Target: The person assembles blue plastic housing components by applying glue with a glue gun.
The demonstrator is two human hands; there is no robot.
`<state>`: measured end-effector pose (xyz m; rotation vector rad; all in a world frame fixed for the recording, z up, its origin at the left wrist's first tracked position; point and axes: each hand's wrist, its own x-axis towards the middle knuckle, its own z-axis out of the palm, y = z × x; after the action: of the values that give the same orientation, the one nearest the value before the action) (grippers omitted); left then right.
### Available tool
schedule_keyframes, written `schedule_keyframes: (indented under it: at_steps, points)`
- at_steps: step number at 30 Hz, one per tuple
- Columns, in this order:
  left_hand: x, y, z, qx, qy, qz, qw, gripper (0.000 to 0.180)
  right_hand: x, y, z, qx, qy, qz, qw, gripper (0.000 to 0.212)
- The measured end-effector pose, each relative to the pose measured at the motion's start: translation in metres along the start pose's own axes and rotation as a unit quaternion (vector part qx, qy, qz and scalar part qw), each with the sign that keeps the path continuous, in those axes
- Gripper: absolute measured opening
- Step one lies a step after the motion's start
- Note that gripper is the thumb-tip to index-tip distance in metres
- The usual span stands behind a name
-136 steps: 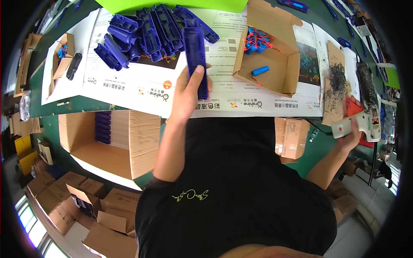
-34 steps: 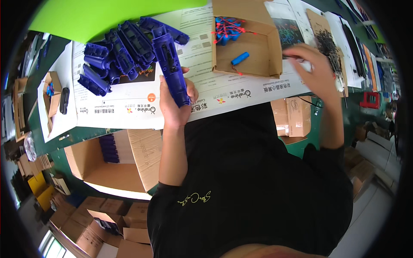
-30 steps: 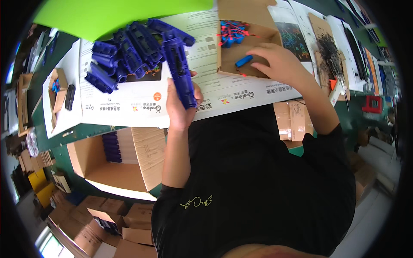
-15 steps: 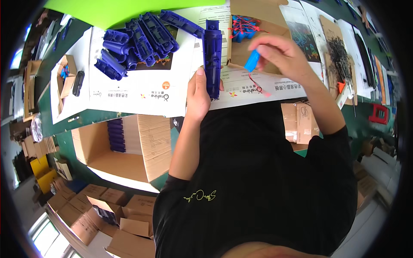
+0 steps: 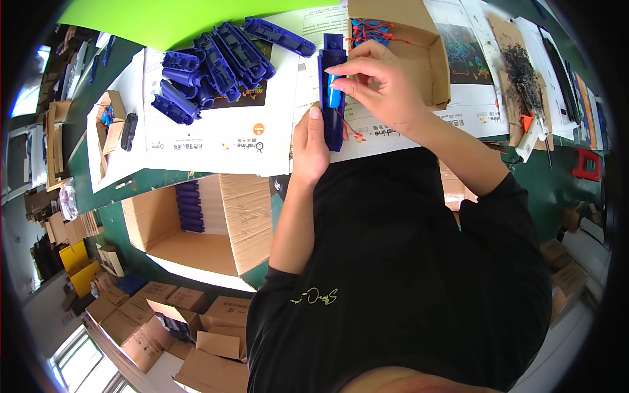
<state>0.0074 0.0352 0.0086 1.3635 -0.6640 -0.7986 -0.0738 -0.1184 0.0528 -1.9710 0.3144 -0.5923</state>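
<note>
My left hand [image 5: 313, 141] grips the lower part of a dark blue plastic shell [image 5: 333, 134], holding it upright in the view with its hollow side toward me. Inside the shell's channel lies a bright blue battery pack [image 5: 335, 92], pinched at its side by the thumb and fingertips of my right hand [image 5: 380, 85]. A thin red wire [image 5: 347, 131] with a connector trails from its lower end. Left of my hands is a pile of similar dark blue shells [image 5: 223, 62]. A cardboard box [image 5: 432, 72] beyond my right hand contains blue battery packs [image 5: 369, 33] with red wires.
White printed sheets [image 5: 203, 150] cover the green table. A bundle of black wires [image 5: 521, 72] lies on cardboard at right, near a white-and-orange tool [image 5: 529, 141]. Below the table edge, an open carton [image 5: 246, 223] holds stacked blue shells. A bright green sheet [image 5: 196, 19] borders the far side.
My right hand has moved left with the battery pack, from beside the shell into its channel. My left hand still holds the shell. The whole view has shifted slightly.
</note>
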Motion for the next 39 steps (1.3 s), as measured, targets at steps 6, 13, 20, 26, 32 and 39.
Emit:
schedule_keyframes:
  at_steps: [6, 13, 20, 26, 32, 39]
  points:
    - [-0.001, 0.006, 0.002, -0.036, -0.044, 0.019, 0.998, 0.041, 0.004, 0.005, 0.005, 0.174, 0.0, 0.082, 0.981, 0.027]
    - [0.001, 0.018, 0.014, -0.026, -0.033, -0.078, 0.996, 0.029, 0.007, -0.003, -0.014, 0.144, -0.149, 0.102, 0.973, 0.027]
    - [0.013, 0.013, -0.006, 0.228, 0.063, 0.089, 0.967, 0.037, 0.127, 0.024, -0.108, 0.254, 0.18, 0.044, 0.949, 0.019]
    - [0.017, 0.003, -0.009, 0.275, 0.072, 0.095, 0.954, 0.024, 0.242, 0.194, -0.213, 0.345, 0.339, 0.181, 0.856, 0.019]
    - [0.015, 0.006, -0.007, 0.29, 0.081, 0.122, 0.946, 0.019, 0.247, 0.215, -0.21, -0.418, 0.206, 0.331, 0.821, 0.045]
    - [0.016, 0.006, -0.012, 0.279, 0.085, 0.105, 0.951, 0.018, 0.218, 0.104, -0.147, -0.285, 0.308, -0.001, 0.908, 0.033]
